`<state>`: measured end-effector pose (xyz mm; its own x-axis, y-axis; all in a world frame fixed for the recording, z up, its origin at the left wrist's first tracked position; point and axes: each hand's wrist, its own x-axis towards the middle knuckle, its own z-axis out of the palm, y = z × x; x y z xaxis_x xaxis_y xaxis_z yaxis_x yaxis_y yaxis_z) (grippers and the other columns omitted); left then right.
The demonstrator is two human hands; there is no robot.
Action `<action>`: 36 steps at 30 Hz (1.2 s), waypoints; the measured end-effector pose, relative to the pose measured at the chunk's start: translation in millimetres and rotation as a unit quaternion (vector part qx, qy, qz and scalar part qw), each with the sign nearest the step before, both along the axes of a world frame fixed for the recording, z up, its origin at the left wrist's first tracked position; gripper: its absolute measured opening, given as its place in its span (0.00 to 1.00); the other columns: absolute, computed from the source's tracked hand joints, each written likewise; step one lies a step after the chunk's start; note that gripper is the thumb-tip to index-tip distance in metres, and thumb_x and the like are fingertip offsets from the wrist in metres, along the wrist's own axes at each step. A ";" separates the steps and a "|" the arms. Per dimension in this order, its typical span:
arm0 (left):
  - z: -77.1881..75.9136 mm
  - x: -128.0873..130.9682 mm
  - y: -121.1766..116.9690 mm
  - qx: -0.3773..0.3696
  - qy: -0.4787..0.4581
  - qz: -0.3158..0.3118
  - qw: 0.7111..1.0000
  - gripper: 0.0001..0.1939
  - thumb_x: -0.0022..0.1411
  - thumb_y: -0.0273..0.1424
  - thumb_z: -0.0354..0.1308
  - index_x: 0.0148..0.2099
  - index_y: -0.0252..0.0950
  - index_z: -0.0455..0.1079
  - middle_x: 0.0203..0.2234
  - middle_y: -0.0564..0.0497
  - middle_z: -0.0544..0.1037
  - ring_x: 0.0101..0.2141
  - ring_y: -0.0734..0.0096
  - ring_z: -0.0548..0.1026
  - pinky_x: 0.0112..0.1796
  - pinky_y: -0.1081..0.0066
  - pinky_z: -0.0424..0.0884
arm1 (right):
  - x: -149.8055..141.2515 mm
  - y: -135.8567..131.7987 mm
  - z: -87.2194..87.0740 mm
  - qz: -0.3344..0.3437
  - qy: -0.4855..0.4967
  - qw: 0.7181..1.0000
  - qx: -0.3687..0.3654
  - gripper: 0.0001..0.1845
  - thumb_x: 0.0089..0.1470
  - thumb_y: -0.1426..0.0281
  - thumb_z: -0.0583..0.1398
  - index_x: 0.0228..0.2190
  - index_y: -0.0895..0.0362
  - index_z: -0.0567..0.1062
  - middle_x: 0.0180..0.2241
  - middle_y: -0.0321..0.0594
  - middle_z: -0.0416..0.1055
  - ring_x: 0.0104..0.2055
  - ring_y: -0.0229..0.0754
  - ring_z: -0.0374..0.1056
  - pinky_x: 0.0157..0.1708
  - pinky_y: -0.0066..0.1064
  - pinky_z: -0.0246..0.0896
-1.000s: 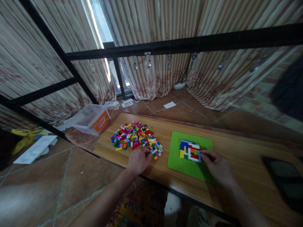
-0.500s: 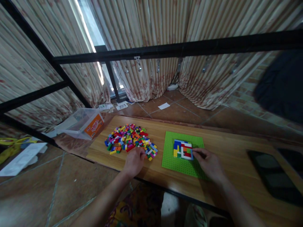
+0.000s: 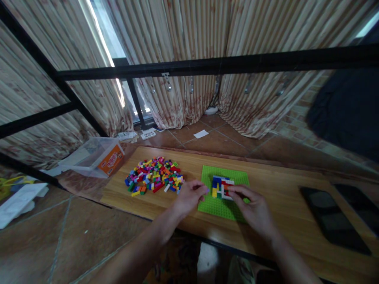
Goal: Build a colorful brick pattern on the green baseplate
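Observation:
My left hand (image 3: pixel 189 196) is closed in a pinch over the left edge of the green baseplate (image 3: pixel 207 206). A small toy brick, pinkish-purple and mostly hidden, shows at its fingertips. On the baseplate sits a flat block of joined bricks (image 3: pixel 218 185) in blue, yellow, white, red and green. My right hand (image 3: pixel 251 203) has thumb and fingers drawn together at the right side of that block, covering part of it. Whether a loose brick is between those fingers is hidden. To the left lies a heap of loose toy bricks (image 3: pixel 156 175) in many colours.
The wooden table (image 3: pixel 278 193) carries a dark tablet-like slab (image 3: pixel 331 217) at the right, with another dark slab (image 3: pixel 359 205) beside it. A clear plastic box (image 3: pixel 89 157) with an orange label stands past the table's left end. A black metal rail (image 3: pixel 189 65) crosses behind.
My left hand has moved right, from the edge of the brick heap to the baseplate. My right hand has shifted slightly left over the joined bricks. The view has turned a little.

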<state>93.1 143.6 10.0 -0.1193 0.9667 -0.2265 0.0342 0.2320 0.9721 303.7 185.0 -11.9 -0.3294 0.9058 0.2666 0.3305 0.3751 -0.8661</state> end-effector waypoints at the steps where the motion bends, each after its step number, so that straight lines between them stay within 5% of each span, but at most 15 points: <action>1: -0.8 8.6 4.4 -0.018 -0.054 -0.005 0.998 0.11 0.54 0.37 0.60 0.29 0.33 0.70 0.20 0.55 0.71 0.19 0.79 0.65 0.23 0.76 0.58 | -2.0 -1.9 1.1 0.016 0.002 1.000 0.001 0.12 0.56 0.60 0.59 0.38 0.51 0.78 0.40 0.40 0.75 0.43 0.42 0.70 0.43 0.34 0.65; 6: -11.6 35.3 21.3 -0.080 -0.236 -0.030 0.968 0.19 0.41 0.39 0.71 0.32 0.31 0.73 0.22 0.54 0.72 0.21 0.80 0.67 0.26 0.76 0.62 | -5.3 -4.4 5.8 0.046 0.001 0.999 0.005 0.12 0.57 0.61 0.58 0.39 0.50 0.78 0.42 0.40 0.75 0.45 0.42 0.71 0.45 0.35 0.65; 11: -18.8 43.5 29.2 -0.097 -0.253 -0.064 0.960 0.21 0.40 0.41 0.71 0.33 0.30 0.73 0.21 0.55 0.71 0.20 0.82 0.65 0.25 0.77 0.60 | -3.7 -2.5 8.3 0.036 -0.010 0.999 0.010 0.13 0.57 0.60 0.57 0.38 0.50 0.79 0.41 0.40 0.76 0.45 0.44 0.71 0.47 0.36 0.64; 15: -15.8 47.2 30.0 -0.112 -0.199 -0.051 0.972 0.15 0.51 0.40 0.64 0.31 0.31 0.71 0.19 0.56 0.69 0.19 0.82 0.64 0.23 0.78 0.59 | -2.2 1.4 5.8 0.021 -0.029 0.999 0.008 0.12 0.57 0.60 0.57 0.36 0.51 0.78 0.39 0.39 0.76 0.43 0.43 0.71 0.46 0.35 0.64; 19: -22.6 45.5 31.1 -0.043 -0.029 -0.020 0.998 0.12 0.61 0.34 0.53 0.31 0.32 0.71 0.21 0.55 0.71 0.18 0.80 0.64 0.22 0.77 0.58 | 3.5 11.6 -0.1 -0.032 -0.059 0.998 0.001 0.12 0.57 0.61 0.56 0.33 0.52 0.78 0.36 0.39 0.74 0.39 0.42 0.70 0.43 0.34 0.63; 25: -37.3 37.5 20.6 0.056 0.185 -0.048 0.980 0.14 0.61 0.27 0.50 0.45 0.36 0.75 0.29 0.53 0.78 0.28 0.72 0.72 0.32 0.74 0.67 | 6.8 24.5 -14.5 -0.084 -0.075 0.994 -0.003 0.14 0.53 0.58 0.59 0.32 0.53 0.80 0.39 0.41 0.71 0.42 0.44 0.68 0.47 0.39 0.61; 36: -34.0 42.8 12.2 0.115 0.265 -0.090 0.953 0.19 0.62 0.25 0.48 0.52 0.39 0.73 0.44 0.49 0.79 0.43 0.66 0.76 0.46 0.68 0.71 | 2.8 30.1 -32.7 -0.063 -0.112 0.992 0.007 0.13 0.52 0.57 0.60 0.31 0.49 0.81 0.43 0.41 0.69 0.46 0.46 0.65 0.51 0.44 0.59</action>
